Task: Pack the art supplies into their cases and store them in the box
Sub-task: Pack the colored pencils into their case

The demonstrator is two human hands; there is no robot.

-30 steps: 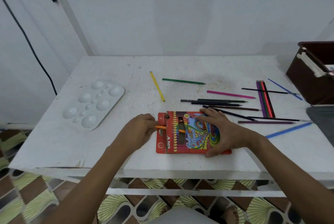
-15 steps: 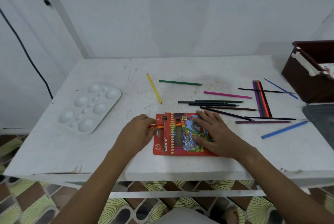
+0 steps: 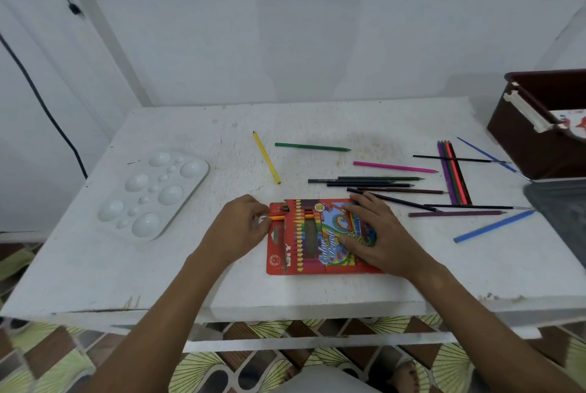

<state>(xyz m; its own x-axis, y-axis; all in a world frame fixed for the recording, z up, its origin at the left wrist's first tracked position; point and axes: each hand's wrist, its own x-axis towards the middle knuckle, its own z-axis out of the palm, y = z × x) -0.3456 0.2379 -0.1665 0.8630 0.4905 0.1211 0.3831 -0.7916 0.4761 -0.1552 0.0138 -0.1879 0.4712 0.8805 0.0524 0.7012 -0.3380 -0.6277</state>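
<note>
A red colour-pencil case [image 3: 304, 253] lies flat near the front of the white table [image 3: 222, 284]. My right hand [image 3: 377, 234] presses flat on its right half with straight fingers. At the case's open left end my left hand [image 3: 241, 227] pinches an orange pencil [image 3: 277, 217] whose front part sits inside the case. Loose pencils lie behind: a yellow pencil [image 3: 267, 158], a green pencil [image 3: 312, 147], a pink pencil [image 3: 394, 167], several dark pencils [image 3: 364, 182]. A brown box [image 3: 520, 135] stands at the right edge.
A white paint palette [image 3: 155, 192] lies at the left. More pencils [image 3: 453, 173], thin brushes [image 3: 456, 159] and a blue stick [image 3: 494, 226] are scattered at the right, next to a grey object [image 3: 561, 202]. A black cable [image 3: 41, 100] hangs by the wall.
The orange pencil has slid further into the case under my left hand. My right hand has shifted slightly on the case and lies flatter.
</note>
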